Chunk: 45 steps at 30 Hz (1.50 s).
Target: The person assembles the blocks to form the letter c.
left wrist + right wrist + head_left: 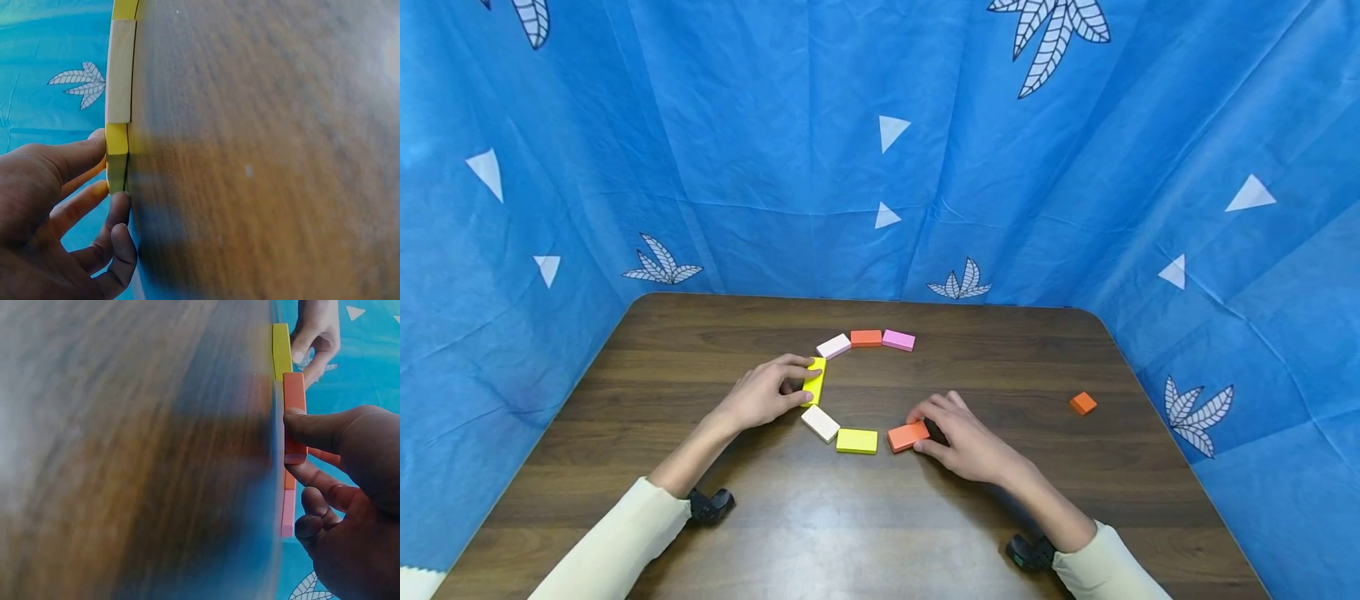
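Note:
My left hand (763,392) holds a yellow block (815,382) lying flat on the table, thumb near its close end and fingers near its far end. In the left wrist view the thumb and fingers touch this yellow block (117,139). My right hand (968,442) pinches an orange block (907,436) between thumb and fingers, a little right of another yellow block (857,442). It looks slightly raised in the right wrist view. A cream block (820,423) lies between the two yellow ones. Beyond, a pale pink block (833,347), a red-orange block (866,338) and a pink block (898,340) continue the curve.
A separate orange block (1083,403) lies toward the right side of the brown wooden table (1000,350). Blue cloth (820,167) with white leaf and triangle prints hangs behind the table and at both sides.

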### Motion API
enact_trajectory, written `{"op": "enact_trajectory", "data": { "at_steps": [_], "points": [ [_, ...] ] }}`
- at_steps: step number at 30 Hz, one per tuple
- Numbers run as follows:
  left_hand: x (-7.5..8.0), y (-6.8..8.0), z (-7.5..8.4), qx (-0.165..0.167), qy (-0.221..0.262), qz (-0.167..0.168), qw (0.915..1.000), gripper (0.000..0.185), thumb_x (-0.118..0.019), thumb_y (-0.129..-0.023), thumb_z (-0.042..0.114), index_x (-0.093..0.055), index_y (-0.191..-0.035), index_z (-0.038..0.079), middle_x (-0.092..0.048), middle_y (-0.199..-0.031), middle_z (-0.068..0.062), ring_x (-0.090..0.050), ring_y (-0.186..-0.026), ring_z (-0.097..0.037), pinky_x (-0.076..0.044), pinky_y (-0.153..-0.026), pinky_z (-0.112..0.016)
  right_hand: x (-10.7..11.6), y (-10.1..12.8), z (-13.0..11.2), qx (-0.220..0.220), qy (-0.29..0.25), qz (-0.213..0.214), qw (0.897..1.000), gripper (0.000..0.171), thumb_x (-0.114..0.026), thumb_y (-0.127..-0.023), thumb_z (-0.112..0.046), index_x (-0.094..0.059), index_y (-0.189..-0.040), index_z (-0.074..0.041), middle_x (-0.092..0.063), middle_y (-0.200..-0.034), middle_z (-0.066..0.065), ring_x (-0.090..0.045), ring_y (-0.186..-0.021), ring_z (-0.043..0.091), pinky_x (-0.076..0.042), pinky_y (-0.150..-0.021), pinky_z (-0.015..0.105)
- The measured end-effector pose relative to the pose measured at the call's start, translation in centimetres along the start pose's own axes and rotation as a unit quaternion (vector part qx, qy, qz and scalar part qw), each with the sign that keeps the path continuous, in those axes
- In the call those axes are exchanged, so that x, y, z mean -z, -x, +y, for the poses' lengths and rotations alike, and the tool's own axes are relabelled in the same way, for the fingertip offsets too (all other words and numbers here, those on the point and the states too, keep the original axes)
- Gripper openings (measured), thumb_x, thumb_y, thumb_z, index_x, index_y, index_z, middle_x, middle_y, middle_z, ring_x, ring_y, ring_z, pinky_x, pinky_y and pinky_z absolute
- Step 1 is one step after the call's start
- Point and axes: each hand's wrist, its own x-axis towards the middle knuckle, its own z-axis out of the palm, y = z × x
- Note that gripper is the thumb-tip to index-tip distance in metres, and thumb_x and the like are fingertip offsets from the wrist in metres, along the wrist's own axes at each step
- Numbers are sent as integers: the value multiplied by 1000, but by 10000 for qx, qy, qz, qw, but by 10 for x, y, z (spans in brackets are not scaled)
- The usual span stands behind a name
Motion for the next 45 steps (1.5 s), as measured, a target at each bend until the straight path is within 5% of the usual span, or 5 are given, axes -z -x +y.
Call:
{"op": "enact_trajectory", "data": {
  "at_steps": [31, 45],
  "points": [
    [1, -3, 5, -76, -49, 15, 10000, 45, -79, -100, 29, -72, -144, 19, -61, -157, -4, -67, -91, -8, -50, -73, -30, -4, -11, -5, -44, 39, -180, 9998, 35, -83, -97, -30, -69, -128, -23, -68, -127, -7, -48, -111, 13, -48, -95, 36],
    [0, 0, 1, -34, -22, -28, 10000, 45, -78, -101, 27, -71, -144, 18, -61, -157, -5, -66, -90, -8, -49, -72, -29, 9, 16, 23, -293, -84, 88, 9995, 45, -84, -95, -33, -68, -136, -20, -68, -132, -4, -54, -124, 18, -49, -105, 49]
  ]
}}
